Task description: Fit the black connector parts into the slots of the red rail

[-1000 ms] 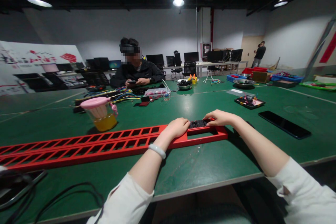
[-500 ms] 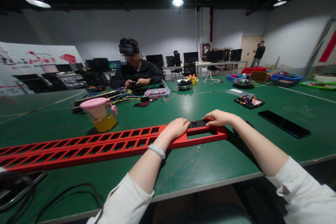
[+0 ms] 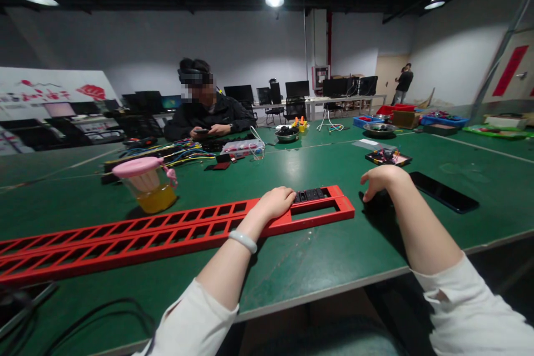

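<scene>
On the bench (image 3: pixel 325 258), pinned rail (image 3: pixel 175 231) with closed left hand (image 3: pixel 276 202), set arched right hand (image 3: pixel 381 179) on dark part (image 3: pixel 374 203), grip unclear; best done with rail flat.

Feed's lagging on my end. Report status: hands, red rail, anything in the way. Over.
Left hand resting on red rail, beside black inserts. Right hand on table right of rail, touching dark piece, grip unclear. Phone close by.

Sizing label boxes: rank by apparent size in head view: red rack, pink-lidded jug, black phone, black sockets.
1. red rack
2. pink-lidded jug
3. black phone (longer, thinner; close call)
4. black sockets
</scene>
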Motion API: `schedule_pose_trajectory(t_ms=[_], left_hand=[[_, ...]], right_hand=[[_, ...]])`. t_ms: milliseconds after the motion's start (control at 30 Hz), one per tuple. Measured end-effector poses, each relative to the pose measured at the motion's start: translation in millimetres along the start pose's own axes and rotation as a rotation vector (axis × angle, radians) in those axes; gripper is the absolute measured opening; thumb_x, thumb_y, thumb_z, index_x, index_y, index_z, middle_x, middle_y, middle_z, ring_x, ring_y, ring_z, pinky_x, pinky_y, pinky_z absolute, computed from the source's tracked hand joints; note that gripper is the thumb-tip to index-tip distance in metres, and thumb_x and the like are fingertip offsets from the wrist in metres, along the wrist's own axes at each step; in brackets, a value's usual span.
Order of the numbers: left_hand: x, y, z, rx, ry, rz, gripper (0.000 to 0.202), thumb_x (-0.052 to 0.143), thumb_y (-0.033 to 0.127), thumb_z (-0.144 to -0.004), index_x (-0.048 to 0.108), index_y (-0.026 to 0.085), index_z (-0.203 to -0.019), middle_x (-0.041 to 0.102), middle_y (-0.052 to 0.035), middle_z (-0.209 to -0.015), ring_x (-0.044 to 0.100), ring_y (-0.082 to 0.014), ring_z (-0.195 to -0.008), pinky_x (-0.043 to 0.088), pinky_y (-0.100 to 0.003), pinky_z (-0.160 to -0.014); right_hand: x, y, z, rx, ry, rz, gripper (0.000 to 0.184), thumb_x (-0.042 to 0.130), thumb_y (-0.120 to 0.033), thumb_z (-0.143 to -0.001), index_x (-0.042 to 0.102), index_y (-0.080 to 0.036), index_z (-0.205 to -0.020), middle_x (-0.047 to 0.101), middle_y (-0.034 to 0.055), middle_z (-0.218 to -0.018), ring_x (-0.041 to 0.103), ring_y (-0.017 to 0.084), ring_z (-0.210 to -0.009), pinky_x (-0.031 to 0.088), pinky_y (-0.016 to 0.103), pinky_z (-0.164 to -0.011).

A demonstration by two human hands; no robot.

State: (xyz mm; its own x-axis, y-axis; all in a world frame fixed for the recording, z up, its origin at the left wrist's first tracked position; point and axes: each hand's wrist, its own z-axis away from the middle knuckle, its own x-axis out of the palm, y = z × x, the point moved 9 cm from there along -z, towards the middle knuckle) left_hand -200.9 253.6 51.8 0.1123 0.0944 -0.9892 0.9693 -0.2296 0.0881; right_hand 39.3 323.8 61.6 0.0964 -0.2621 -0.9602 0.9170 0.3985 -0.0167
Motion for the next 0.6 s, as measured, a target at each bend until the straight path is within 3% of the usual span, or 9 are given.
schedule_pose_trajectory(t_ms=[133, 300, 433, 600], left_hand=[[-3.0, 1.9, 0.8, -0.025, -0.017, -0.001, 0.043, 0.026, 0.04, -0.087, 0.062, 0.019, -0.097, 0.062, -0.0069, -0.102, 0.056, -0.0186, -0.093, 0.039, -0.026, -0.082], [-6.3, 2.4, 1.8, -0.054, -0.02, -0.009, 0.042, 0.027, 0.04, -0.087, 0.061, 0.018, -0.098, 0.062, -0.0071, -0.101, 0.056, -0.019, -0.094, 0.04, -0.026, -0.082], [-6.4, 2.8, 2.2, -0.039, -0.015, -0.013, 0.042, 0.027, 0.04, -0.087, 0.061, 0.019, -0.098, 0.062, -0.0066, -0.101, 0.056, -0.0187, -0.093, 0.039, -0.026, -0.082], [-4.2, 1.1, 1.0, -0.034, -0.012, 0.005, 0.043, 0.026, 0.041, -0.087, 0.061, 0.019, -0.098, 0.062, -0.0071, -0.103, 0.056, -0.0186, -0.094, 0.039, -0.026, -0.083]], right_hand=[[10.5, -3.4, -3.1, 0.022, -0.115, 0.0, 0.043, 0.078, -0.029, -0.037, 0.07, -0.025, -0.079, 0.066, 0.0056, -0.087, 0.061, 0.027, -0.078, 0.046, 0.033, -0.06], [24.3, -2.1, -12.2, 0.031, -0.222, 0.039, 0.037, 0.077, -0.025, -0.035, 0.07, -0.025, -0.072, 0.066, 0.0037, -0.073, 0.061, 0.022, -0.062, 0.044, 0.031, -0.053], [25.2, -0.9, -14.8, 0.051, -0.209, 0.013, 0.038, 0.077, -0.02, -0.032, 0.07, -0.024, -0.069, 0.066, 0.0042, -0.071, 0.061, 0.022, -0.061, 0.044, 0.032, -0.053], [27.0, -3.1, -14.4, 0.02, -0.235, 0.036, 0.041, 0.076, -0.025, -0.036, 0.07, -0.025, -0.077, 0.067, 0.0038, -0.078, 0.061, 0.022, -0.065, 0.045, 0.031, -0.054]])
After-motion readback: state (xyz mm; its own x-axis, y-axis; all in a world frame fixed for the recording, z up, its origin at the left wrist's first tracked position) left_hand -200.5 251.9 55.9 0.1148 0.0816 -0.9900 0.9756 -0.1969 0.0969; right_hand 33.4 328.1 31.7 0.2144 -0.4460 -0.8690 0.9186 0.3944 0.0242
